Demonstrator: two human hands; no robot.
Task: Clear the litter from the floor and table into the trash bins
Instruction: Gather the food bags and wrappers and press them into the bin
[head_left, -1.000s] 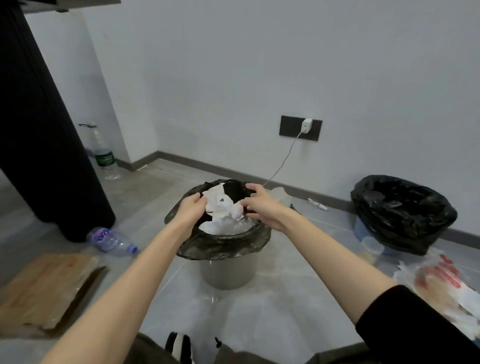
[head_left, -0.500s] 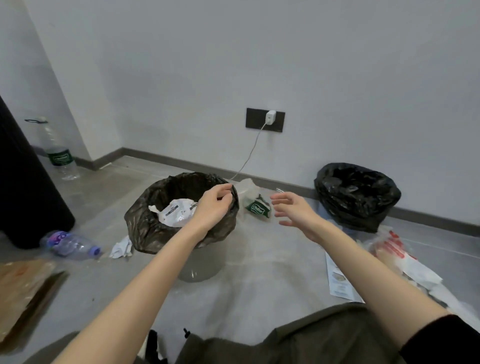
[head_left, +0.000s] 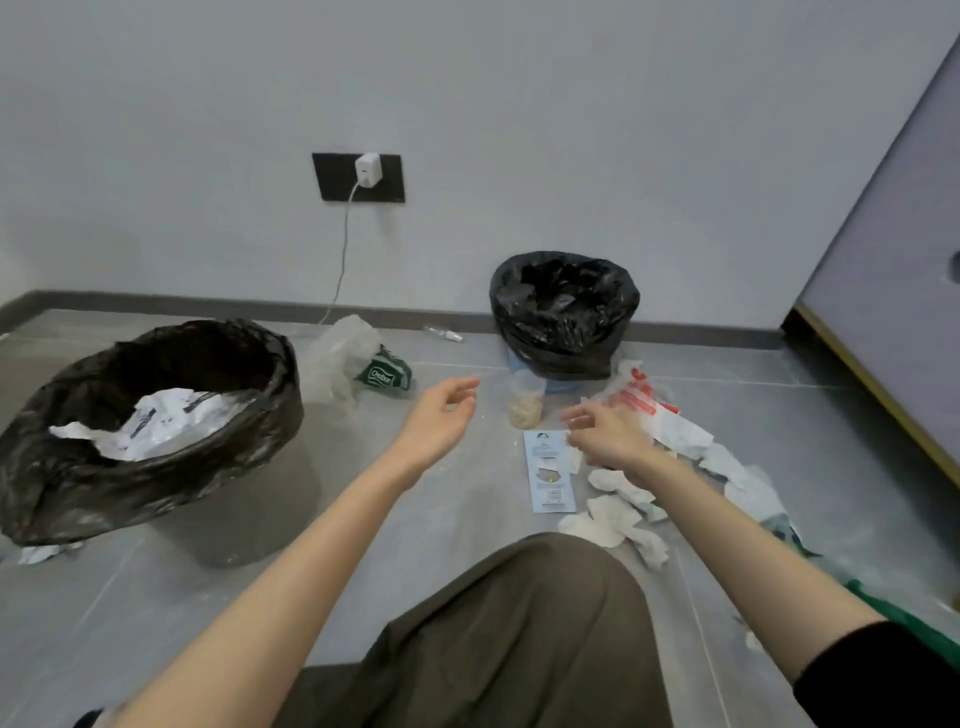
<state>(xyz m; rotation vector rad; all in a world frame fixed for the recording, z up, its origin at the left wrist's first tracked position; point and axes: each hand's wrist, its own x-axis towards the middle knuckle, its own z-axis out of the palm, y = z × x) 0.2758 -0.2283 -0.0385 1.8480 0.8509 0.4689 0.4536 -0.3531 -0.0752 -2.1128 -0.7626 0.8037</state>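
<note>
A bin lined with a black bag (head_left: 244, 415) stands at the left with crumpled white paper (head_left: 150, 423) inside. A second black-bagged bin (head_left: 563, 314) stands by the wall. My left hand (head_left: 439, 421) hovers empty, fingers relaxed, over bare floor between them. My right hand (head_left: 605, 434) is held low with loose fingers just above a light blue leaflet (head_left: 550, 480), next to a clear plastic cup (head_left: 526, 400). Crumpled white tissues (head_left: 621, 512) and a red-printed white bag (head_left: 657, 415) lie on the floor to its right.
A clear bag with a green packet (head_left: 363, 366) lies behind the left bin. A charger cable (head_left: 340, 260) hangs from the wall socket. A small clear bottle (head_left: 444, 333) lies by the skirting. A purple door or panel (head_left: 893, 270) rises at the right. My knee (head_left: 519, 623) fills the foreground.
Both hands have left the left bin after dropping the white paper in it. The view has swung right, and my right hand has come down to the litter beside the second bin.
</note>
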